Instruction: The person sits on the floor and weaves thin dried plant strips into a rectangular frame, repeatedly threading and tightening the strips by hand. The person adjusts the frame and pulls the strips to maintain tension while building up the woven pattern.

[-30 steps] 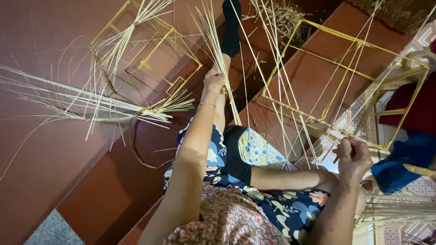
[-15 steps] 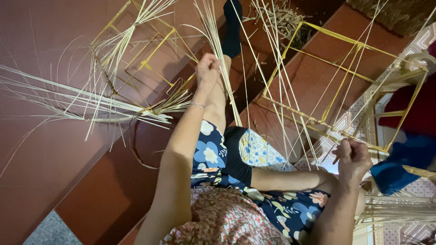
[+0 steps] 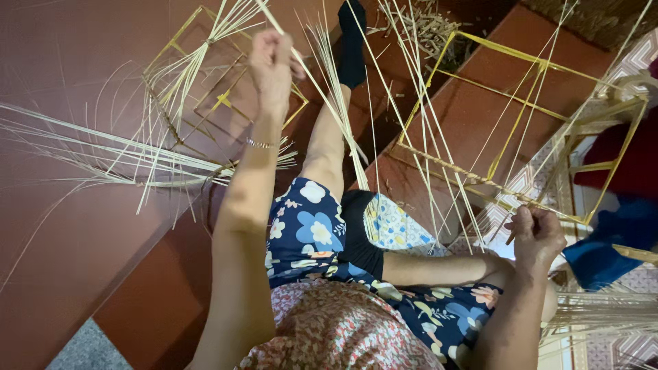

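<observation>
Both hands busy with straw here

Our left hand (image 3: pixel 274 65) pinches a long pale straw strand (image 3: pixel 322 92) slanting down-right; our right hand (image 3: pixel 538 233) grips the yellow wire frame (image 3: pixel 480 179) beside our knee.

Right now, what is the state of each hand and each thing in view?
left hand: raised, closed on a pale straw strand
right hand: closed on the frame's lower edge
yellow wire frame: tilted, strands standing through it
second frame: lying on the floor, strands fanned out
loose straw bundle: spread over the floor
</observation>
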